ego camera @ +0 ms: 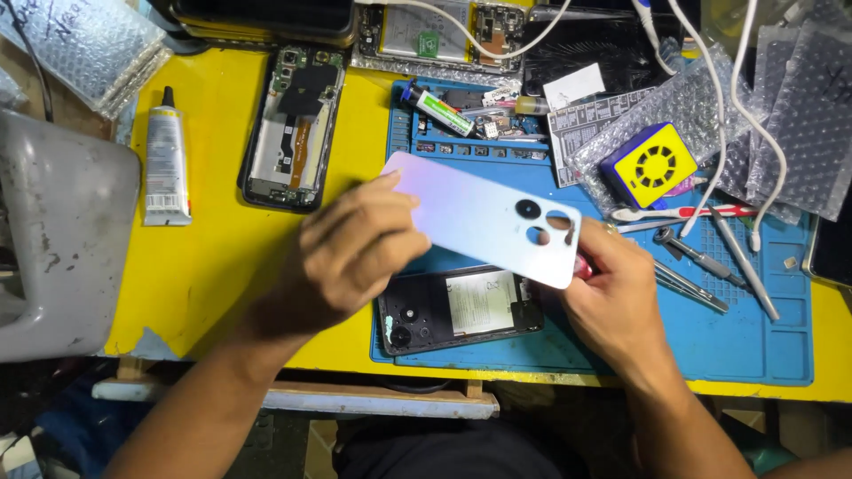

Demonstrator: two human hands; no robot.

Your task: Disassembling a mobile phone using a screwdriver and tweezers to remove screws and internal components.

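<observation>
My left hand (355, 253) holds a pale iridescent phone back cover (484, 217) with three camera holes, lifted above the blue work mat (737, 337). My right hand (608, 297) touches the cover's right lower edge and grips a small red-handled tool (582, 266), mostly hidden. Under the cover an opened black phone (461, 310) lies on the mat with its battery showing.
Another opened phone (288, 129) lies on the yellow table (213, 257), next to a glue tube (166, 160). Screwdrivers and tweezers (701, 262), a toothbrush (683, 213), a yellow-and-blue box (648, 166), bubble-wrap bags (799, 106) and white cables crowd the right. A grey container (53, 239) stands left.
</observation>
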